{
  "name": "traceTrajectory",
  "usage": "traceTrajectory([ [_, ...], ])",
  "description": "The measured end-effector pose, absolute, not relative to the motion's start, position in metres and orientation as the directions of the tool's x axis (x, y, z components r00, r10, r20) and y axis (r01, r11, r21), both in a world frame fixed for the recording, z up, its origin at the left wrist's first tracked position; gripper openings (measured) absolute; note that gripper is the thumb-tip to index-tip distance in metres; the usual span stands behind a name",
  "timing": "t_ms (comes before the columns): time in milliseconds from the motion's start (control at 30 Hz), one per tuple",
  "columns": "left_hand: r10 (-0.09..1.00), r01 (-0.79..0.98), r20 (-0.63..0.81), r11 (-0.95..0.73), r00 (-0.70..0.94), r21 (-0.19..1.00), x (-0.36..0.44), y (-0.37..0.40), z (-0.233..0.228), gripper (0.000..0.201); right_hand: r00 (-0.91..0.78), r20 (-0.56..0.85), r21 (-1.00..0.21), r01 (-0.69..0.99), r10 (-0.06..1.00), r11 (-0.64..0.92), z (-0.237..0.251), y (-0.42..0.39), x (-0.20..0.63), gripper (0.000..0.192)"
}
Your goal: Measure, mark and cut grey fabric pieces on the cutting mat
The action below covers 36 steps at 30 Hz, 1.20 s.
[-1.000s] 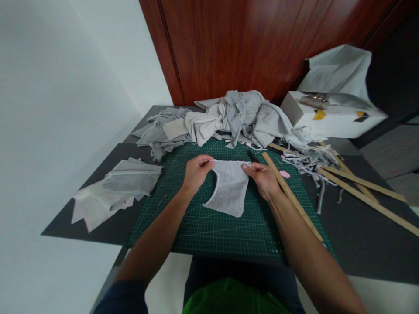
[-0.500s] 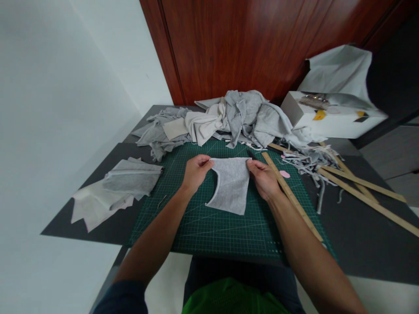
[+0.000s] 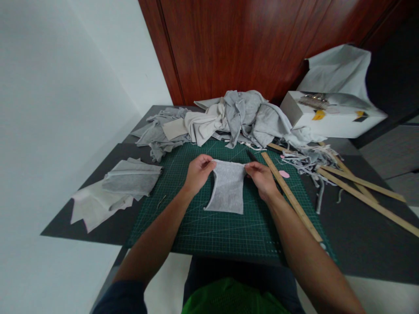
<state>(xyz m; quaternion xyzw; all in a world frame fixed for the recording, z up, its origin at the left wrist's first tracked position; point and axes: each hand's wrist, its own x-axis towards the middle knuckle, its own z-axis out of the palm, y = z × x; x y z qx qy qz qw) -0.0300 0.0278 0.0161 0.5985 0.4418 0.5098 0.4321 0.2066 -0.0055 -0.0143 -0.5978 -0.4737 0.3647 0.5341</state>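
Observation:
A small light-grey piece of fabric [image 3: 227, 187] with a curved cut-out on its left edge hangs or lies between my hands. My left hand [image 3: 199, 173] pinches its top left corner between thumb and fingers. At the top right corner my right hand [image 3: 262, 178] grips it in the same way. Beneath is a green cutting mat [image 3: 209, 237] with a printed grid. A dark, slim tool [image 3: 251, 155] lies just beyond my right hand, partly hidden by it. To the right of that hand a wooden ruler [image 3: 291, 196] rests on the mat.
Heaped grey and cream fabric [image 3: 242, 115] lines the back of the table. Folded pieces [image 3: 131, 179] lie at left. On the right are fabric scraps [image 3: 309, 159], more wooden rulers [image 3: 363, 179], a pink paper piece [image 3: 284, 174] and a white box [image 3: 340, 117].
My right hand has moved slightly left and my left hand slightly right, so the fabric's top edge is less stretched. Both hands keep their hold.

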Motion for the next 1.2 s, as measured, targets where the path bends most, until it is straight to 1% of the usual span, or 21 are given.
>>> traceTrajectory([
  [33,0.96,0.122,0.259,-0.271,0.109,0.955,-0.029,0.026,0.016,0.017,0.298,0.153,-0.952,0.299,0.942,0.06,-0.013,-0.007,0.206,0.021],
  [67,0.947,0.154,0.29,-0.31,0.138,0.938,-0.028,0.024,0.016,0.016,0.288,0.266,-0.899,0.418,0.92,0.129,-0.011,-0.009,0.205,0.021],
  [100,0.932,0.182,0.315,-0.346,0.177,0.921,-0.027,0.022,0.017,0.015,0.243,0.387,-0.828,0.515,0.89,0.219,-0.008,-0.012,0.202,0.026],
  [133,0.916,0.202,0.331,-0.377,0.226,0.904,-0.025,0.019,0.018,0.014,0.168,0.499,-0.747,0.58,0.85,0.324,-0.004,-0.015,0.199,0.034],
  [167,0.897,0.214,0.338,-0.404,0.286,0.89,-0.023,0.015,0.019,0.013,0.061,0.572,-0.678,0.597,0.818,0.43,-0.001,-0.019,0.194,0.042],
  [200,0.875,0.216,0.337,-0.425,0.347,0.879,-0.022,0.012,0.02,0.012,-0.057,0.606,-0.629,0.578,0.794,0.521,0.001,-0.022,0.19,0.047],
  [233,0.855,0.21,0.334,-0.439,0.397,0.874,-0.02,0.01,0.021,0.012,-0.155,0.612,-0.6,0.548,0.776,0.583,0.003,-0.025,0.186,0.048],
  [267,0.84,0.197,0.329,-0.444,0.432,0.874,-0.019,0.008,0.021,0.013,-0.218,0.601,-0.591,0.525,0.769,0.612,0.005,-0.027,0.182,0.046],
  [333,0.832,0.154,0.322,-0.429,0.452,0.89,-0.017,0.007,0.02,0.016,-0.267,0.547,-0.619,0.51,0.794,0.598,0.007,-0.03,0.177,0.033],
  [400,0.848,0.099,0.316,-0.391,0.426,0.915,-0.016,0.008,0.018,0.02,-0.242,0.481,-0.672,0.515,0.843,0.532,0.009,-0.031,0.177,0.023],
  [500,0.873,0.036,0.296,-0.336,0.388,0.941,-0.015,0.009,0.015,0.023,-0.168,0.439,-0.73,0.505,0.883,0.46,0.013,-0.031,0.178,0.028],
  [633,0.914,0.013,0.235,-0.254,0.332,0.967,-0.011,0.009,0.013,0.028,-0.088,0.397,-0.775,0.501,0.914,0.384,0.017,-0.032,0.174,0.031],
  [767,0.929,-0.01,0.159,-0.165,0.333,0.986,-0.007,0.008,0.01,0.036,-0.035,0.349,-0.801,0.507,0.937,0.317,0.016,-0.033,0.171,0.03],
  [867,0.923,-0.007,0.194,-0.203,0.333,0.979,-0.005,0.006,0.01,0.035,-0.058,0.292,-0.827,0.487,0.955,0.282,0.014,-0.032,0.175,0.031],
  [967,0.895,-0.007,0.27,-0.286,0.354,0.958,-0.002,0.003,0.011,0.031,-0.144,0.241,-0.881,0.383,0.96,0.278,0.014,-0.03,0.178,0.032],
  [1033,0.885,-0.007,0.289,-0.308,0.365,0.951,0.0,0.0,0.012,0.028,-0.157,0.228,-0.905,0.331,0.961,0.269,0.012,-0.028,0.179,0.034],
  [1100,0.898,-0.002,0.272,-0.289,0.346,0.957,0.002,-0.002,0.012,0.026,-0.1,0.234,-0.903,0.348,0.967,0.254,0.01,-0.027,0.177,0.038],
  [1167,0.93,-0.018,0.194,-0.198,0.313,0.98,0.003,-0.004,0.011,0.028,-0.015,0.28,-0.879,0.397,0.96,0.263,0.008,-0.026,0.175,0.041],
  [1200,0.939,-0.035,0.138,-0.133,0.314,0.99,0.004,-0.004,0.01,0.033,0.018,0.313,-0.863,0.423,0.95,0.276,0.007,-0.025,0.174,0.041],
])
